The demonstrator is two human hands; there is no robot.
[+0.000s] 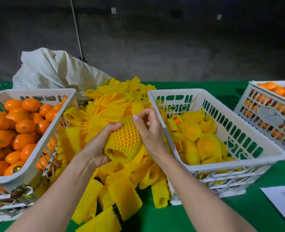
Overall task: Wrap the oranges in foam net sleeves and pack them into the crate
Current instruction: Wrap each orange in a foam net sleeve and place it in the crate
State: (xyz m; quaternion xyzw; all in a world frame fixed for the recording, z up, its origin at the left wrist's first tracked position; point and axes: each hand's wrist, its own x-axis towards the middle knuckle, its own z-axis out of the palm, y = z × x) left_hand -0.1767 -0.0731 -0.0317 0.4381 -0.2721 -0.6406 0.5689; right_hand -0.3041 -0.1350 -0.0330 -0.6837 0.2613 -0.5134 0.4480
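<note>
Yellow foam mesh fills the middle of the green-clothed counter [188, 218]. A loose heap of empty net sleeves [121, 190] runs from the near edge towards the far one, between two white slotted plastic crates. Above that heap we hold a round orange [117, 152] inside a stretched yellow foam net sleeve [130, 124], its open end facing us. Our left grip [96, 144] is closed around the sleeved fruit from the left side, fingers curled over its top. Our right grip [148, 129] pinches the sleeve's upper end, thumb against the mesh and fingers curled. The left-hand crate [32, 164], at the counter's left edge, is heaped with bare oranges [21, 128]. The right-hand crate [172, 92] holds wrapped oranges [205, 144] across its bottom. A third white crate [264, 114] of bare fruit stands at the far right corner. A pale woven sack [54, 69] slumps at the far edge, and a white paper sheet [282, 198] lies by the near right corner.
</note>
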